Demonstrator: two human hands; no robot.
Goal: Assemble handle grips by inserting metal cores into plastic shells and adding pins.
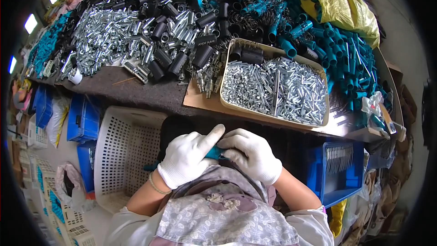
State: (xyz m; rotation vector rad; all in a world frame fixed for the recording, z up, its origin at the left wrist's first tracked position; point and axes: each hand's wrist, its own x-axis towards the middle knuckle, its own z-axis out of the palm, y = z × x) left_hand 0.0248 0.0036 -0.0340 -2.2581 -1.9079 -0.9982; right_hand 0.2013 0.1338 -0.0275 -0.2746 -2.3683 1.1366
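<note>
Both my hands wear white knit gloves and meet over my lap, below the bench edge. My left hand [187,158] is closed round a teal plastic part [213,152], its index finger stretched toward the right hand. Most of that part is hidden under the glove. Curled inward, my right hand [253,156] has its fingertips at the part's right end; whatever they pinch is covered. Just beyond my hands, a cream tray [278,117] on the bench holds many small silver metal pins. Another bit of teal [150,167] shows beside my left wrist.
The dark bench [136,92] carries heaps of silver metal sleeves [107,32], black cylinders [202,57] and teal tubes [348,64]. A yellow sack [348,7] lies at far right. A white perforated basket [107,155] stands left, a blue crate [339,193] right.
</note>
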